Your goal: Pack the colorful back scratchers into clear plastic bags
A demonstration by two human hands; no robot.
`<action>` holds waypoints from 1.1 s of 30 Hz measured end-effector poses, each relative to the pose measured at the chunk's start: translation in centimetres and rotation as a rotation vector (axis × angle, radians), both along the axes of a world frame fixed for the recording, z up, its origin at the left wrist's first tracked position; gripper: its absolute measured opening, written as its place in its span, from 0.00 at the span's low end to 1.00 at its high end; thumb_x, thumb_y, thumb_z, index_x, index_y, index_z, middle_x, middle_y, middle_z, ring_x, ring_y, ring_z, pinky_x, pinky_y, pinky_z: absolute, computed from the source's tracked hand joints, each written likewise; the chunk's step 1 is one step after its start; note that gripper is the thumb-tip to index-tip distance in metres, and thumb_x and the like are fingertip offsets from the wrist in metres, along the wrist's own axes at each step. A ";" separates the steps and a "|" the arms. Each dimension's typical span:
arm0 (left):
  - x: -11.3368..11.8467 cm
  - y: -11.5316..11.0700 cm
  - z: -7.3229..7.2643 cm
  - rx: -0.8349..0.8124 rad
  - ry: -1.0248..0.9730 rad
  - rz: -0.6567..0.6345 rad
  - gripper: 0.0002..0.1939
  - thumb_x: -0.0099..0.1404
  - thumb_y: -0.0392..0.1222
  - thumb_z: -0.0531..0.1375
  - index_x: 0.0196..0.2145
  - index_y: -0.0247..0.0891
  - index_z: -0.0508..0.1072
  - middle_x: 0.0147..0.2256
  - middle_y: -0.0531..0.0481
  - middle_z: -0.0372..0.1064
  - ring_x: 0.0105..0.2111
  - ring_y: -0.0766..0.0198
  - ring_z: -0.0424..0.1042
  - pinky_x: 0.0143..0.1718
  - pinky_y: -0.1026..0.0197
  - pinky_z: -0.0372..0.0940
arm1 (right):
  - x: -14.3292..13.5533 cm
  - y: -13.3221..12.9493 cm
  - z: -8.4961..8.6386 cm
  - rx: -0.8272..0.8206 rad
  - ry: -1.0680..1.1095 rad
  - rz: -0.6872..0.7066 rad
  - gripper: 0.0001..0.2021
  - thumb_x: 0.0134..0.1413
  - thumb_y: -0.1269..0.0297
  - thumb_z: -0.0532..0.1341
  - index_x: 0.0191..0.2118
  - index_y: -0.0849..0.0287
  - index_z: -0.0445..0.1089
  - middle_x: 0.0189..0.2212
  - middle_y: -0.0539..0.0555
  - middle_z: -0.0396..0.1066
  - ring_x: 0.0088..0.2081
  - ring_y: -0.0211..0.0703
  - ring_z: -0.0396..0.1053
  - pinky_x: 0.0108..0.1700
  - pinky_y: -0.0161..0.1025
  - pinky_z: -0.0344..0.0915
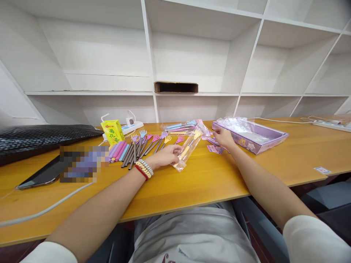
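Observation:
My left hand, with beaded bracelets at the wrist, is closed on the near left edge of a bagged back scratcher; it has a yellow claw head and yellow handle inside clear plastic. My right hand reaches to the purple cards beside the box. Its fingers are curled together over them, and what they pinch is hidden. Left of my left hand lie several loose metal rods with coloured claw heads. Next to them is a stack of pink, purple and blue handles.
A purple open box with clear plastic bags stands at the right. More bagged back scratchers lie at the back. A yellow drink carton, a power strip and a dark tablet are on the left. White shelves rise behind.

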State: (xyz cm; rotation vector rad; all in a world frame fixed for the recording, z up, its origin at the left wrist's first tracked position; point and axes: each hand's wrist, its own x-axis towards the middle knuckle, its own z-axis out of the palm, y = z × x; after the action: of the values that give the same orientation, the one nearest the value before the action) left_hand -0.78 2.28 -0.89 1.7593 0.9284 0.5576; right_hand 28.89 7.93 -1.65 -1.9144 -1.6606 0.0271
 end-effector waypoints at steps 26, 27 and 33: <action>-0.3 0.0 0.4 0.553 0.388 0.072 0.24 0.53 0.37 0.55 0.49 0.34 0.71 0.49 0.43 0.68 0.47 0.54 0.67 0.47 0.60 0.60 | -0.2 -1.1 0.8 -0.436 -0.272 0.039 0.31 0.29 0.34 0.61 0.28 0.61 0.71 0.32 0.62 0.72 0.33 0.51 0.70 0.29 0.38 0.61; -0.3 0.0 0.4 0.569 0.400 0.071 0.24 0.54 0.36 0.54 0.49 0.34 0.71 0.48 0.43 0.69 0.46 0.54 0.68 0.47 0.60 0.60 | -0.2 -1.1 0.9 -0.447 -0.273 0.058 0.29 0.29 0.36 0.62 0.27 0.61 0.70 0.30 0.61 0.72 0.33 0.50 0.70 0.29 0.38 0.61; -0.1 -0.4 0.4 0.649 0.485 0.096 0.23 0.53 0.33 0.52 0.47 0.36 0.72 0.45 0.44 0.71 0.44 0.55 0.69 0.45 0.61 0.60 | -0.5 -1.4 1.2 -0.533 -0.151 0.274 0.17 0.36 0.50 0.65 0.16 0.59 0.66 0.21 0.53 0.69 0.25 0.41 0.67 0.27 0.36 0.60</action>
State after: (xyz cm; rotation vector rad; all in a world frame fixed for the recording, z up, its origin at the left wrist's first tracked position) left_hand -0.89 1.89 -0.54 2.5157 1.2615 0.5385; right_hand 28.40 6.53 -0.48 -2.0778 -2.1725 0.4900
